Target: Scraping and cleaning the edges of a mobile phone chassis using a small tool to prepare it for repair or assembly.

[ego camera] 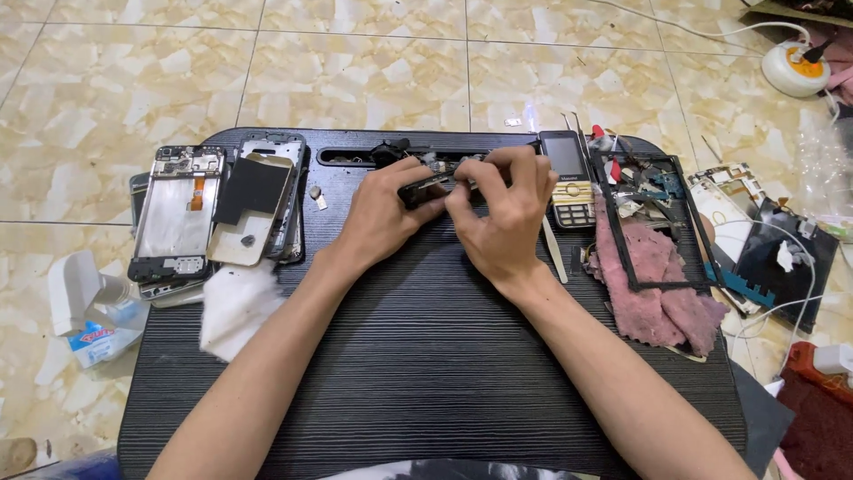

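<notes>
Left hand is closing its fingers around a dark phone part, holding it just above the far middle of the black tray. Right hand is pinching the same part from the right. Stripped frames are lying left; keypad phone, tweezers and pink cloth right.

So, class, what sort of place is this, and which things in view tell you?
Probably an informal phone-repair spot on a tiled floor: opened smartphone frames, a keypad phone and tweezers lie on a black lap tray.
</notes>
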